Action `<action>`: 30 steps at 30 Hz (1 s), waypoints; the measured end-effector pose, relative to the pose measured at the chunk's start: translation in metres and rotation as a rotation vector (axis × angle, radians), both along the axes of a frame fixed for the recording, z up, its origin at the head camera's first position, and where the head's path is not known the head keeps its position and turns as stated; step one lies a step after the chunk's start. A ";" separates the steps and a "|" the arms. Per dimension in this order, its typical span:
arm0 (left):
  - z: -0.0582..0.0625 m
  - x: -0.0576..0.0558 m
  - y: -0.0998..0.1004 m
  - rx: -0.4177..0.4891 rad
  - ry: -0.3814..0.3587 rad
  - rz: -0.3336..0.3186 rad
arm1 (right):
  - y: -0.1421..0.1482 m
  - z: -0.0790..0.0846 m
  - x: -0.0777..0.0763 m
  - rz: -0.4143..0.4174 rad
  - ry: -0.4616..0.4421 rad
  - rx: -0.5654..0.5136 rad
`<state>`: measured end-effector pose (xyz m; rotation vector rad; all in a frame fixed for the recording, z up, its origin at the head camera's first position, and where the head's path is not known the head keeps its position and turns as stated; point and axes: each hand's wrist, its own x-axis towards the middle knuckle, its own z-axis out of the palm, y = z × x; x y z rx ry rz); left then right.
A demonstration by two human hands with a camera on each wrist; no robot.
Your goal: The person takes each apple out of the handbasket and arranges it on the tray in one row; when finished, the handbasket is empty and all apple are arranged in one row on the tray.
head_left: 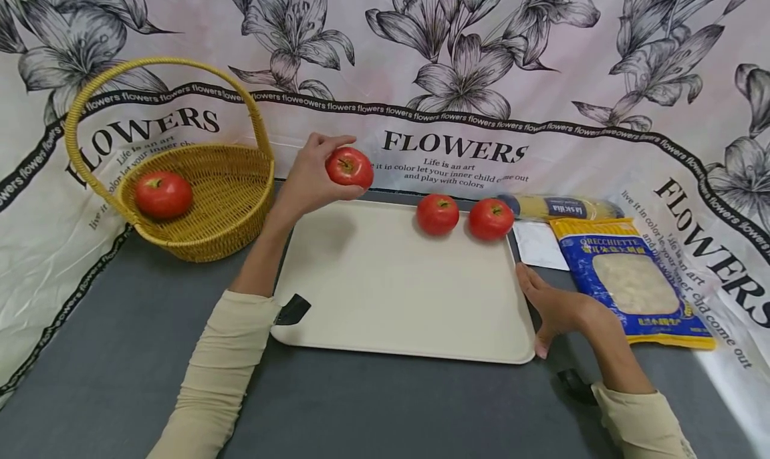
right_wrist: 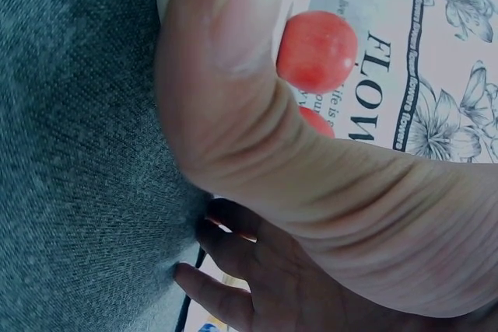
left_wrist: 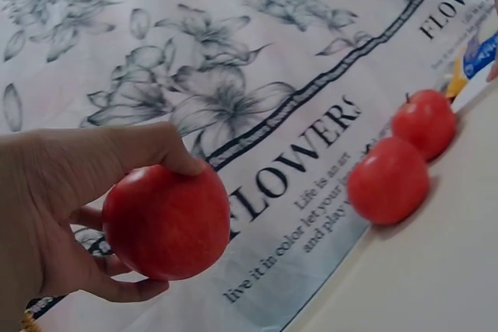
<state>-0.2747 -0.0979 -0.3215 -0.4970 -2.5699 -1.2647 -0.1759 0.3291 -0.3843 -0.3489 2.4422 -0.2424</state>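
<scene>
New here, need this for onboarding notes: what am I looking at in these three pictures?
No robot, just a person's bare left hand and right hand. The widest picture is taken from the head, looking forward and down; the other two come from the left and right wrists.

On the gray table lies a cream tray, with two tomatoes near its far right corner. Left of it is a basket with one tomato inside; to the right are food packs.

The left hand holds another tomato; the right rests at the tray's right edge.
</scene>
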 end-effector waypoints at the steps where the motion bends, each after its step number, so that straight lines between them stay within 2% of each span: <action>1: -0.001 0.000 0.003 -0.006 -0.002 -0.008 | 0.000 0.000 -0.001 0.002 -0.001 0.004; 12: -0.023 -0.008 0.036 -0.065 -0.048 -0.106 | -0.001 0.005 -0.002 0.004 -0.002 0.008; 24: -0.049 -0.022 0.049 -0.143 -0.069 -0.134 | -0.001 0.004 -0.003 0.009 -0.015 -0.026; 30: -0.062 -0.027 0.057 -0.227 -0.064 -0.095 | -0.003 0.004 -0.003 0.000 -0.010 -0.022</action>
